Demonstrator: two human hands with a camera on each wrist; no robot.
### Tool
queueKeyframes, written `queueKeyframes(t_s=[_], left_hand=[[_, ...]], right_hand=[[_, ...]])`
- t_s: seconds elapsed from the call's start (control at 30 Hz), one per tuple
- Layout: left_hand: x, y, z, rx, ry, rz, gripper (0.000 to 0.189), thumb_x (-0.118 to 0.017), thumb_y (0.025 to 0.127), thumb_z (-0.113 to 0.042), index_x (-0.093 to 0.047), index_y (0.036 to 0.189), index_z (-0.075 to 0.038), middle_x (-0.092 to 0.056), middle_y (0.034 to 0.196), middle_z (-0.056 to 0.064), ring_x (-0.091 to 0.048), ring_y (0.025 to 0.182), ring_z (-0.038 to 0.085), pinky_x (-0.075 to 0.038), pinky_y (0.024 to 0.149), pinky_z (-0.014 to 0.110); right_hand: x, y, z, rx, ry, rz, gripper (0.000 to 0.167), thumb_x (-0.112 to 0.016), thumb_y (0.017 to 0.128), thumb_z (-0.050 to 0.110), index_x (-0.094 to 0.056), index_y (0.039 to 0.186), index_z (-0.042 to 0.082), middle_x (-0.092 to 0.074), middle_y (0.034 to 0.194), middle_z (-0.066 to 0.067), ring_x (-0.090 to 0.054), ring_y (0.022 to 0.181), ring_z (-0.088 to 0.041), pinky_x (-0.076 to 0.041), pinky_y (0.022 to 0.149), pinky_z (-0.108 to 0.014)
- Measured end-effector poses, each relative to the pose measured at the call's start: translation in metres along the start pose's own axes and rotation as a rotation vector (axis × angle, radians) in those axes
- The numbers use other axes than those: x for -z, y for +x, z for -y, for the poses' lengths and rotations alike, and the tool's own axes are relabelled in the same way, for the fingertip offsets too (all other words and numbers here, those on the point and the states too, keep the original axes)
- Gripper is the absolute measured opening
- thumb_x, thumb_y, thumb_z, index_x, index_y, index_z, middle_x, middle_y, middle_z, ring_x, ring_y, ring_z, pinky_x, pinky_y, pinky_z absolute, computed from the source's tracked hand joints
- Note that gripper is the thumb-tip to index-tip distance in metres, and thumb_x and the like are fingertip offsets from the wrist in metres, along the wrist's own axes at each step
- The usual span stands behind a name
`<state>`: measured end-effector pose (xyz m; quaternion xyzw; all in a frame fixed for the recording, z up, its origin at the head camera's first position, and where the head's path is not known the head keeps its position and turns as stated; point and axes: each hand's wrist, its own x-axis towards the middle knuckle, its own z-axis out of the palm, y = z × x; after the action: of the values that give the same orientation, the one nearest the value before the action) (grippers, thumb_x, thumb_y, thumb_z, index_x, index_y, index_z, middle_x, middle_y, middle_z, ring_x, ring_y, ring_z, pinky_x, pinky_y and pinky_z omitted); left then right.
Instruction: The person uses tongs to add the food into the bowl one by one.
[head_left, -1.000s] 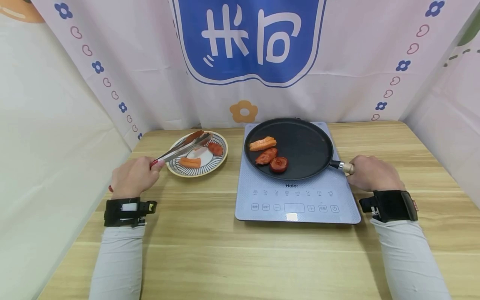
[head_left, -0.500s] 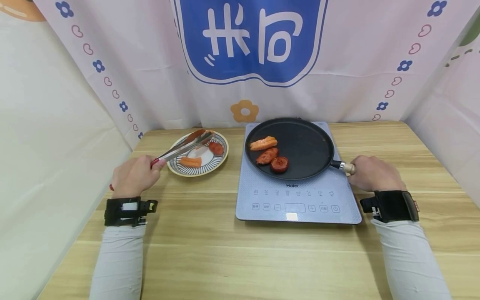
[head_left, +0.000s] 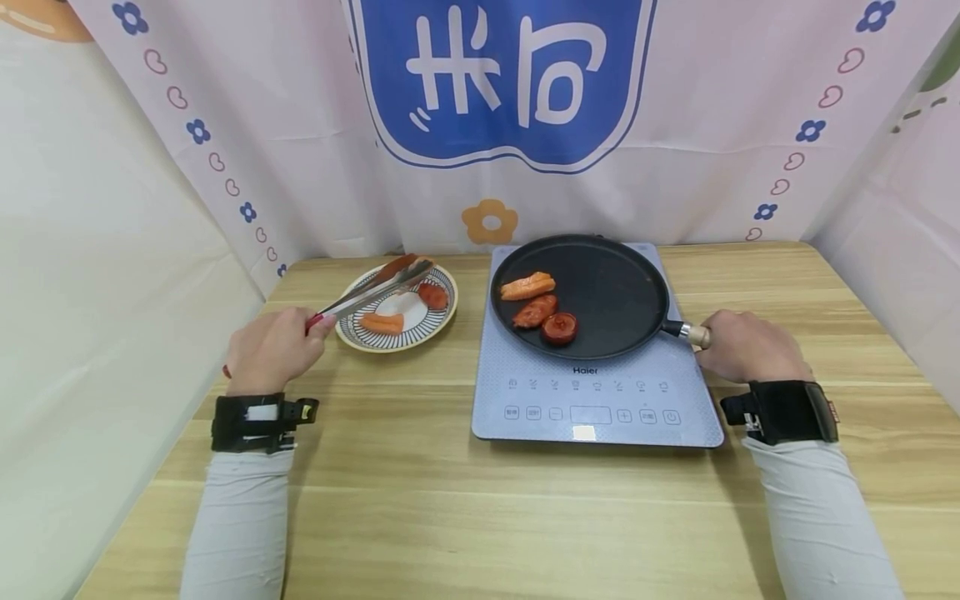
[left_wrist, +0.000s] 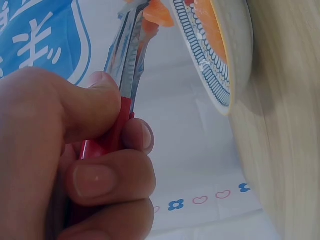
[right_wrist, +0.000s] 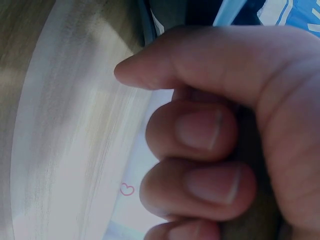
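My left hand grips red-handled metal tongs, their tips over the far side of a patterned plate. In the left wrist view, an orange food piece shows at the tong tips, above the plate's rim. On the plate lie a scored orange strip and a red slice. My right hand holds the wooden handle of a flat black frying pan. Inside the pan, at its left, are an orange strip, a reddish scored piece and a round red slice.
Under the pan is a pale induction cooker with touch buttons along its front. A wooden table carries everything. A printed curtain hangs right behind, and white cloth walls close in both sides.
My left hand and the tongs have shifted slightly to the right and away, and the tong tips have come up a little. My right hand and the pan have stayed put.
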<state>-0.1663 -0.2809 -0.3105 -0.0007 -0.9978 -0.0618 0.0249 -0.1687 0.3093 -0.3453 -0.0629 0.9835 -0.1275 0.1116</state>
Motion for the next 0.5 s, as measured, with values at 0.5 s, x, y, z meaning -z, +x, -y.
queueKeyframes(t_s=[0.5], left_hand=[[-0.0010,-0.0012,-0.0081,-0.027,-0.040,-0.045,0.056,-0.043,0.110,-0.052,-0.044,0.067,-0.015,-0.044,0.065,0.003,-0.042,0.056,0.022,-0.026,0.049,0.034]], right_hand=[[-0.0006,0.0013,-0.0015,0.003,-0.005,-0.004,0.025,-0.065,0.089,0.015,-0.048,0.071,0.016,-0.046,0.068,-0.002,-0.050,0.065,-0.023,-0.037,0.055,-0.037]])
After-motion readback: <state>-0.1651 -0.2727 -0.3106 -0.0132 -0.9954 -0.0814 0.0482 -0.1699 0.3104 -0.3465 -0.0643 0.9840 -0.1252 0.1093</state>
